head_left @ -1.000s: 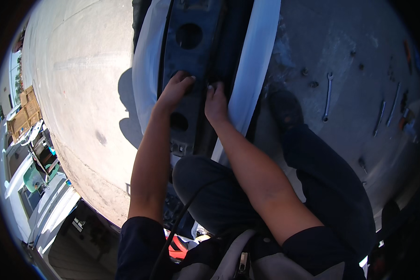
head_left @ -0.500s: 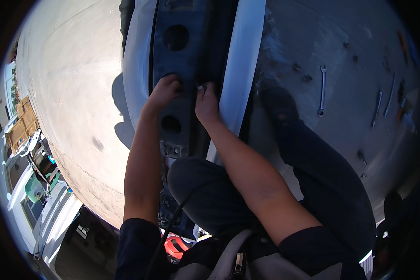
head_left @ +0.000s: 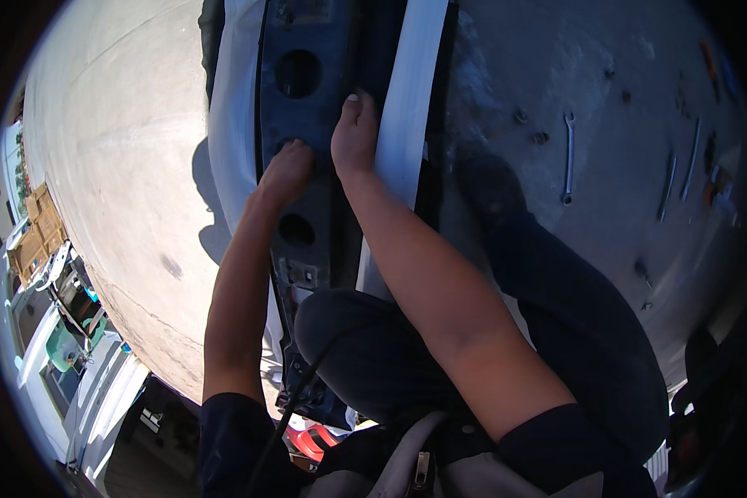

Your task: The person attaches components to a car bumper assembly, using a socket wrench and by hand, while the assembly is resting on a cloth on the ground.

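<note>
A long dark beam [head_left: 311,195] with large round holes lies lengthwise before me, between the white edges of a car bumper [head_left: 234,124]. My left hand [head_left: 289,170] is closed on the beam, its fingers curled in at a spot between two of the visible holes. What the fingertips touch is hidden. Farther forward, my right hand [head_left: 356,137] lies along the beam's right side, beside the white strip [head_left: 407,116]. Its thumb shows on top, while the other fingers vanish into dark shadow.
On the shaded floor to the right lie a combination wrench [head_left: 569,158], several small dark parts [head_left: 540,138] and slim metal tools [head_left: 690,162]. My bent knee [head_left: 340,332] is against the near end of the beam. Wooden crates [head_left: 41,228] stand at far left.
My right hand has slid forward along the beam, away from me. The bumper and beam have shifted slightly left. My left hand has stayed on the beam, moving a little nearer to me.
</note>
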Demonstrator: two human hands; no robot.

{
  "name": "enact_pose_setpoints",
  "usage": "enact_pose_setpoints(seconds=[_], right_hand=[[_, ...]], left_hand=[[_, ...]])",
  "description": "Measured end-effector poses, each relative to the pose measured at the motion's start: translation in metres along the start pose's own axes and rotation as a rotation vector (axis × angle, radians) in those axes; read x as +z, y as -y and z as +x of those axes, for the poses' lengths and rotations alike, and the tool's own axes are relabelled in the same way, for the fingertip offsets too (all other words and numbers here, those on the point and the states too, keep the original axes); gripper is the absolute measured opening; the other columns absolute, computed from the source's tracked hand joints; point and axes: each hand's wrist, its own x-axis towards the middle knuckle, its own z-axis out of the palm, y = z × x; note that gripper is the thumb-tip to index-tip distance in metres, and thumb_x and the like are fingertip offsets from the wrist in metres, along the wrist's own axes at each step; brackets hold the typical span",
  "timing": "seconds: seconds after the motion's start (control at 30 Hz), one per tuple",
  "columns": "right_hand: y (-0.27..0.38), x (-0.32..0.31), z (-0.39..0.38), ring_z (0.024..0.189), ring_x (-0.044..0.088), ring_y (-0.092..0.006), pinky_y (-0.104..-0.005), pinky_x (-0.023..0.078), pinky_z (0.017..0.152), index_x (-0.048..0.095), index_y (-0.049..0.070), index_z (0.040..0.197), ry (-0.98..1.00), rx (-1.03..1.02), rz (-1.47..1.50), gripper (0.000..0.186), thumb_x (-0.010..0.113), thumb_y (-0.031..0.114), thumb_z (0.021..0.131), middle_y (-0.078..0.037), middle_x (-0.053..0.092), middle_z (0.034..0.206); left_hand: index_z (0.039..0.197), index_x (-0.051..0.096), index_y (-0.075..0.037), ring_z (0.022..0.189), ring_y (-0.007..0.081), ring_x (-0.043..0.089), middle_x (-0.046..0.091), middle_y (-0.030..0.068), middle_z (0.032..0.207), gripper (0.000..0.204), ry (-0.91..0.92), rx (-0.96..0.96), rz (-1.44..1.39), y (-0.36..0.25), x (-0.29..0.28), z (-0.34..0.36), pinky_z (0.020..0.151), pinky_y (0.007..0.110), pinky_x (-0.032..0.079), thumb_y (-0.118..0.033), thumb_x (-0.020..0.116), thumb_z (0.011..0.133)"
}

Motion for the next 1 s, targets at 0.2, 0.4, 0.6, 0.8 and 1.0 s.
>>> enact_pose_setpoints(seconds=[0.2, 0.4, 0.6, 0.8, 1.0], right_hand=[[-0.004, -0.002, 0.035, 0.138, 0.036, -0.0369, -0.0448, 0.026, 0.115, 0.034, 0.008, 0.149, 0.121, 0.484, -0.009, 0.071, 0.027, 0.059, 0.100, -0.018, 0.035, 0.153], [0.003, -0.004, 0.030, 0.132, 0.044, -0.0408, -0.0440, 0.031, 0.113, 0.048, -0.001, 0.139, 0.203, 0.460, -0.237, 0.080, 0.017, 0.061, 0.100, -0.025, 0.047, 0.143], [0.004, -0.013, 0.035, 0.141, 0.034, -0.0368, -0.0473, 0.026, 0.115, 0.034, 0.007, 0.150, 0.273, 0.593, -0.208, 0.081, 0.023, 0.067, 0.098, -0.018, 0.035, 0.154], [0.000, -0.017, 0.001, 0.122, 0.051, -0.0404, -0.0427, 0.037, 0.105, 0.050, -0.003, 0.133, 0.111, 0.188, -0.085, 0.061, 0.032, 0.047, 0.104, -0.025, 0.054, 0.132], [-0.050, -0.023, -0.073, 0.124, 0.049, -0.0371, -0.0417, 0.036, 0.107, 0.048, 0.000, 0.135, 0.074, -0.059, -0.167, 0.040, 0.041, 0.024, 0.103, -0.023, 0.051, 0.132]], left_hand=[[0.088, 0.065, -0.001, 0.104, 0.0345, 0.055, 0.062, 0.0172, 0.100, 0.011, -0.091, 0.058, -0.034, 0.001, 0.004, 0.000, 0.096, 0.042, 0.045, -0.001, 0.060, 0.077], [0.086, 0.065, -0.002, 0.103, 0.0334, 0.056, 0.063, 0.0154, 0.100, 0.011, -0.062, 0.118, 0.033, 0.006, 0.006, 0.001, 0.094, 0.041, 0.045, 0.000, 0.061, 0.076], [0.082, 0.064, 0.000, 0.096, 0.0364, 0.055, 0.061, 0.0184, 0.092, 0.009, -0.140, 0.169, -0.058, 0.004, 0.007, 0.002, 0.089, 0.045, 0.044, -0.004, 0.058, 0.077], [0.085, 0.069, 0.000, 0.104, 0.0337, 0.057, 0.066, 0.0172, 0.097, 0.011, -0.039, 0.107, 0.031, -0.001, 0.002, 0.007, 0.096, 0.042, 0.045, -0.004, 0.060, 0.080], [0.085, 0.069, 0.000, 0.100, 0.0357, 0.060, 0.065, 0.0205, 0.096, 0.011, -0.079, 0.050, 0.000, 0.004, 0.011, 0.006, 0.090, 0.044, 0.049, -0.003, 0.060, 0.079]])
